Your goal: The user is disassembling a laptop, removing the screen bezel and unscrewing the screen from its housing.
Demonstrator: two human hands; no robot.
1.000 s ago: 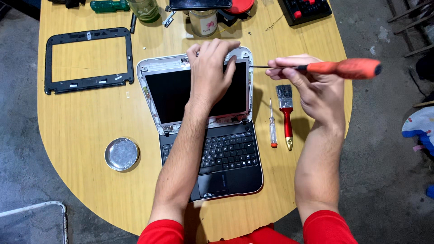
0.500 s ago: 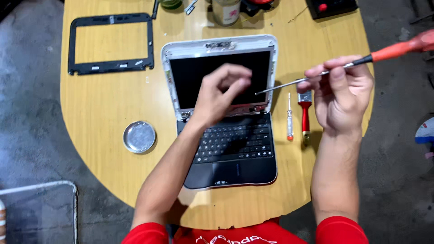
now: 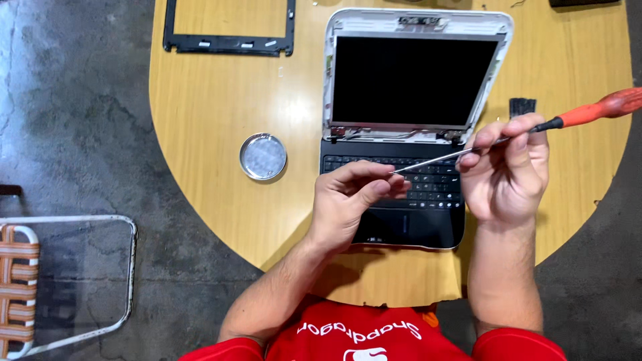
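Gripping slim steel-shafted screwdriver [image 3: 508, 137], right hand [image 3: 508, 177], left hand [image 3: 351, 200] pinching tip, matte laptop [image 3: 408, 120]

One desk [image 3: 214, 134] carries one open laptop [image 3: 408, 127], one loose black screen frame [image 3: 227, 44], one round metal tin [image 3: 263, 156] and one black brush [image 3: 522, 107]. There are two hands, the left hand [image 3: 351, 200] and the right hand [image 3: 508, 170], and one orange-handled screwdriver [image 3: 588, 112]. One folding chair [image 3: 40, 281] stands on the floor.

Head camera, straight down, close over table [image 3: 221, 134]
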